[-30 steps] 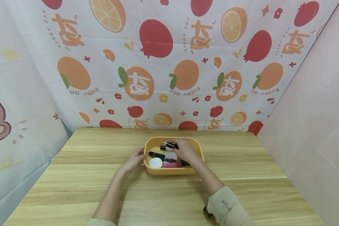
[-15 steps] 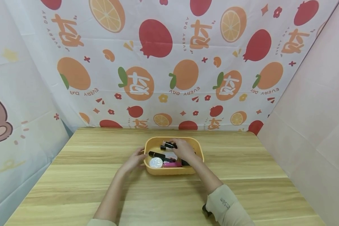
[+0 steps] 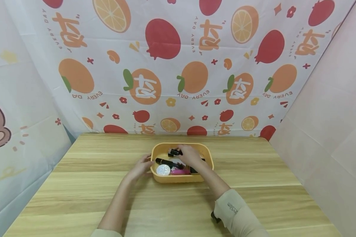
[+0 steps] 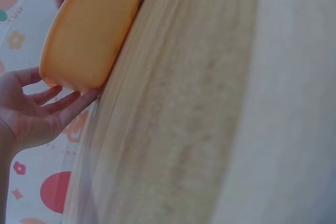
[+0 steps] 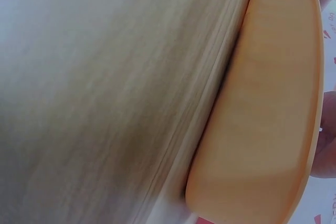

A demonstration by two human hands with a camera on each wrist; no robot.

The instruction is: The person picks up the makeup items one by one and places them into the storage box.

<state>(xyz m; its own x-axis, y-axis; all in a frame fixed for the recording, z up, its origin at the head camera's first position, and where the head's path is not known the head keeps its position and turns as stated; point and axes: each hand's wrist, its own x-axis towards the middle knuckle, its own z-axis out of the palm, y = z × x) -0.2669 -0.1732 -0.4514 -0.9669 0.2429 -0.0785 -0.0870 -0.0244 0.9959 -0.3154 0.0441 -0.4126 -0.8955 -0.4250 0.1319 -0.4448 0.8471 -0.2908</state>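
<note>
A yellow-orange plastic bin (image 3: 178, 179) with cosmetics in it stands on the wooden table. My left hand (image 3: 140, 168) grips its left end, thumb at the rim and fingers along the outer wall, as the left wrist view shows (image 4: 37, 108). Inside the bin, my right hand (image 3: 191, 156) pinches a black cosmetic tube (image 3: 175, 152) near the back wall. Below it lie a long black tube (image 3: 163, 162), a round silvery-white compact (image 3: 163, 170) and a pink tube (image 3: 180, 172). My right forearm partly hides a black item (image 3: 192, 170). In the right wrist view the bin covers most of the right hand.
The light wooden table (image 3: 101, 184) runs back to a white cloth with fruit prints (image 3: 172, 82). Pale cloth hangs on the left and right sides. A small black object (image 3: 215, 217) shows beside my right sleeve.
My right hand has shifted slightly left with the black tube, whose clear end no longer shows. The right sleeve has moved a little left. My left hand stays at the bin.
</note>
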